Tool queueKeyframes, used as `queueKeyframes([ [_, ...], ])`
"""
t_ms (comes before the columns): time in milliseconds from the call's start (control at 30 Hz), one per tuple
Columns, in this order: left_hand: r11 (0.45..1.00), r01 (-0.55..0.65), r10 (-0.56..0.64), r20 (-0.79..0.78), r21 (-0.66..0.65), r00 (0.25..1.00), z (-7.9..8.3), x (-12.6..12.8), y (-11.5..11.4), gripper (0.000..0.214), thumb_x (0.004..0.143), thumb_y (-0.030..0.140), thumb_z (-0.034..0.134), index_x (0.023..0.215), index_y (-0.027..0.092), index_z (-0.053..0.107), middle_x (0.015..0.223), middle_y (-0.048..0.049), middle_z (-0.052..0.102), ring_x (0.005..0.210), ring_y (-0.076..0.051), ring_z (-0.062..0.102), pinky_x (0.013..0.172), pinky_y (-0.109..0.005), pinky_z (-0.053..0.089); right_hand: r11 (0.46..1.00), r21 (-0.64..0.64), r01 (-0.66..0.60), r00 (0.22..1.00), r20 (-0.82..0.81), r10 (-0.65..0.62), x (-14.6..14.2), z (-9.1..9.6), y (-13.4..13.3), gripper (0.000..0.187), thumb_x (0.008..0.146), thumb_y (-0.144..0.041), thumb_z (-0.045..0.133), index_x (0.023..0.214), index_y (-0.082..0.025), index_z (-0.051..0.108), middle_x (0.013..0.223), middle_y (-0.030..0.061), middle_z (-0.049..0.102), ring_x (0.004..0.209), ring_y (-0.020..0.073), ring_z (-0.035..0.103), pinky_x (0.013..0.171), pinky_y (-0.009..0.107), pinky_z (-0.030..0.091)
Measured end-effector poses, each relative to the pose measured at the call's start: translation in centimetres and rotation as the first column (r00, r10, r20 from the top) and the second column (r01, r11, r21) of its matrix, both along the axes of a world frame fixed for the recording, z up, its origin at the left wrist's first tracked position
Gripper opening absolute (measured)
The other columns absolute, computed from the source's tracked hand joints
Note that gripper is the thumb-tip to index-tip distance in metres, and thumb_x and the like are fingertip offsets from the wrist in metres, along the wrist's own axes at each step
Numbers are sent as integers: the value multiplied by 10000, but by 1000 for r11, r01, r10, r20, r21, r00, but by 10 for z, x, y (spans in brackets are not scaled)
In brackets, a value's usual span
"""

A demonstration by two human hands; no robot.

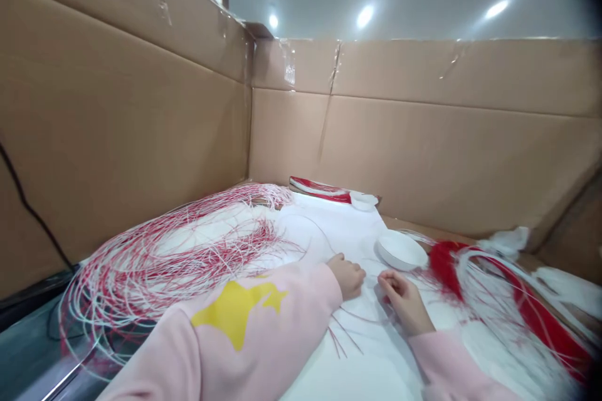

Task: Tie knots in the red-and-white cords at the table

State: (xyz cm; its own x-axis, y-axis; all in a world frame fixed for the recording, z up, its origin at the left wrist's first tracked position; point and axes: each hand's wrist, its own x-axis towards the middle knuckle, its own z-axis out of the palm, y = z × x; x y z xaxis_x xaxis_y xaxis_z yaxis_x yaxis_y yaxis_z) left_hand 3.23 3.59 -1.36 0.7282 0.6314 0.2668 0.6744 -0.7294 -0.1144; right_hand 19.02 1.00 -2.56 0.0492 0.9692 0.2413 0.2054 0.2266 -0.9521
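Observation:
My left hand (347,276) rests on a white sheet (348,229), its fingers curled closed, and a pink sleeve with a yellow star covers the arm. My right hand (403,302) lies close by, thumb and fingers pinched together. Thin red-and-white strands cross the sheet near both hands; whether either hand grips one is too fine to see. A large loose coil of these strands (174,257) spreads to my left. A shallow white bowl (401,249) sits just beyond my right hand, and a red-and-white strand bundle (517,301) lies to the right.
Tall cardboard walls (423,150) enclose the back and left of the work surface. A folded red-and-white bundle (320,189) and a small white dish (362,200) lie at the far edge. White fluffy material (505,241) sits at right, and a black cable (28,200) runs down the left wall.

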Motion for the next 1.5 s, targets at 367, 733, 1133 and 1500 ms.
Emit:
queueKeyframes([
  [367,984,115,-66,325,-136,943,3,-10,-6,76,679,210,412,627,163,440,617,48,568,558,-86,497,652,-269,323,1000,-7,24,996,-91,-24,-5,3,-5,251,621,-390,634,662,-169,523,681,12,522,646,139,519,567,205,502],
  [733,827,526,-223,741,-201,634,7,-13,-8,122,719,169,430,670,118,529,620,-46,563,582,-97,505,588,-192,412,992,51,-115,979,-164,122,-20,22,-27,182,689,-309,600,626,-168,504,813,80,610,776,184,584,636,276,505],
  [1133,764,583,-133,815,-278,563,11,-16,-5,250,805,251,417,787,90,608,632,-75,620,596,-99,569,613,-196,446,983,98,-153,971,-170,168,-21,23,-35,165,714,-215,561,624,-169,430,902,92,602,773,166,595,646,301,512],
  [1500,759,571,-135,783,-313,608,13,-18,-6,267,810,276,412,805,99,612,655,-74,627,619,-100,576,630,-202,449,986,89,-139,978,-142,151,-22,24,-35,149,703,-156,545,617,-169,425,861,76,590,753,159,593,625,292,513],
])
